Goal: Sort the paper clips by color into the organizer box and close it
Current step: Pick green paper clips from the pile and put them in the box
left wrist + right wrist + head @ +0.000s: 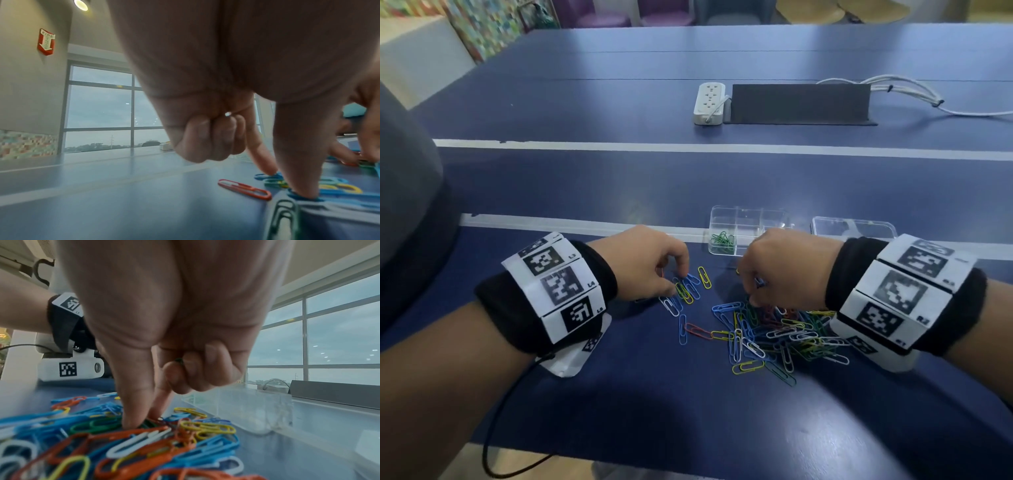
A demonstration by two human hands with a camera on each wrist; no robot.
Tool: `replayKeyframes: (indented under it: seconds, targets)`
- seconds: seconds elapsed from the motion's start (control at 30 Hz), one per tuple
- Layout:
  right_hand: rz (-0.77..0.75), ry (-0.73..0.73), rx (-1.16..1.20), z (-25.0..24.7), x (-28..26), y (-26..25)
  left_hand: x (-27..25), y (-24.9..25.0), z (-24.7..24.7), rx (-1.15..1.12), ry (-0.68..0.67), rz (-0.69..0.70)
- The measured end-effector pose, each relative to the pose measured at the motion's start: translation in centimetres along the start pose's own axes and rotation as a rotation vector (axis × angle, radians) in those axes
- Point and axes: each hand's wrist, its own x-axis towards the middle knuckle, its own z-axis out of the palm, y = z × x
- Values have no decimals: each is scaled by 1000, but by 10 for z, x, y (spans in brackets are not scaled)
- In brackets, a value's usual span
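Right hand pinching green clip in pile; left hand fingertips pressing clips. Advice: isolate one, lift clear, drop with greens in organizer box.

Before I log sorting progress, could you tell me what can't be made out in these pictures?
- Organizer box, head view: the right hand hides its near right compartments, so only green clips are confirmed.
- Right wrist view: the box wall is blurred; its contents are unreadable.
- Left hand grip: in both the head and left wrist views, which clip it presses is unclear.
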Motion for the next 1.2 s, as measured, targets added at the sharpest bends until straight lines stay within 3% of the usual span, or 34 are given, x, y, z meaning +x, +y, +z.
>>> replayKeyframes:
  seconds: [0.23,0.5,0.67,1.0,1.2]
  targets:
    - [4,-15,-59,0,-2,-2,2,7,-3,108,-16,32]
    - [-25,46,-11,-5,-1,6,-12,-3,-8,-1,86,-16]
    - [-27,-19,-38,-3,0,0,-20,-15,-7,25,20,-37]
    - [6,53,-42,-7,-1,8,-24,-14,0,4,-71,-199]
    - [-9,39,-52,-5,-3,10,-22,-11,1,34,-102,-226]
